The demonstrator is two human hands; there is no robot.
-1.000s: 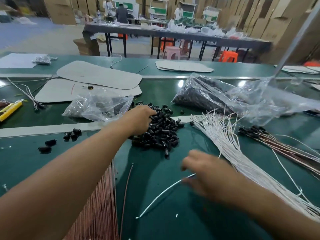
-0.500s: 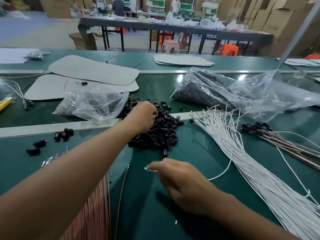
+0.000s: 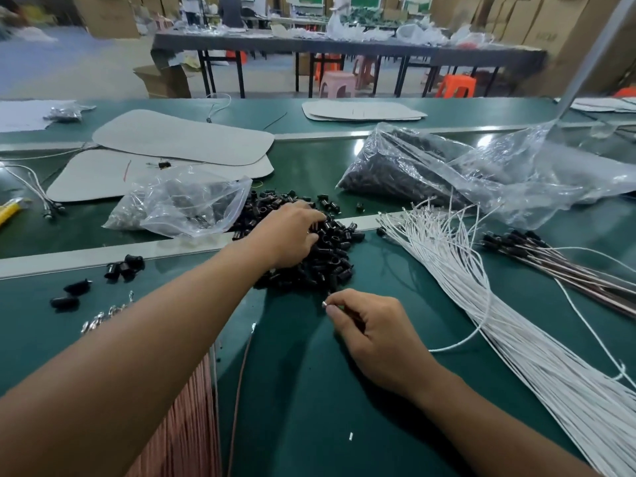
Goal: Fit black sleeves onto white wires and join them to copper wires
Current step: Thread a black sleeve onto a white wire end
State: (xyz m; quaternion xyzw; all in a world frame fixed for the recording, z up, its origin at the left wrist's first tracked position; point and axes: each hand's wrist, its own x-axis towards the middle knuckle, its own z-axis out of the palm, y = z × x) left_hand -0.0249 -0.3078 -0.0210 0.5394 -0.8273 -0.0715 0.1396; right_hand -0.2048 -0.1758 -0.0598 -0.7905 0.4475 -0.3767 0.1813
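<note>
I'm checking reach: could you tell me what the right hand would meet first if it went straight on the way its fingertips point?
Most likely the near edge of the pile of black sleeves, just beyond the tip of the white wire that the right hand pinches, though depth is unclear.

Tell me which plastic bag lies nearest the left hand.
The small bag, beside the sleeve pile just left of the left hand; the big bag lies farther off.
</note>
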